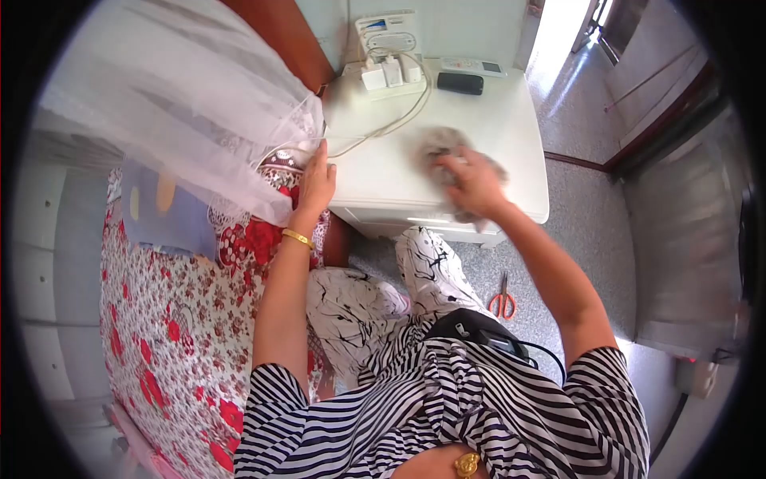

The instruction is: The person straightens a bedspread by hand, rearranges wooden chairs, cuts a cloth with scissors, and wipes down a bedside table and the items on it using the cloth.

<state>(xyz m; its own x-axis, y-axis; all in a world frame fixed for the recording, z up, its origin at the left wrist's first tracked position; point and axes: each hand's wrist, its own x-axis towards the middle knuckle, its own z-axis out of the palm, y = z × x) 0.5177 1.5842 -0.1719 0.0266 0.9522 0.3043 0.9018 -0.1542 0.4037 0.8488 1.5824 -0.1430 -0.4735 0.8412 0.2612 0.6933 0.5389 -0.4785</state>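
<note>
My right hand [479, 185] grips a crumpled greyish-brown cloth [441, 144] and presses it on the white top of a bedside cabinet [383, 180]. Both hand and cloth are slightly blurred by motion. At the cabinet's left edge, my left hand [317, 182] has its fingers stretched out along the side, beside the white mosquito net [191, 88]. A thin pale cable [383, 131] runs across the cabinet top close to the left fingertips.
On the cabinet's back stand a power strip with white plugs [391, 73], a dark phone-like object [460, 83] and a white remote [472, 66]. The flowered bed [191, 319] lies left. Orange-handled scissors [503, 302] lie on the floor.
</note>
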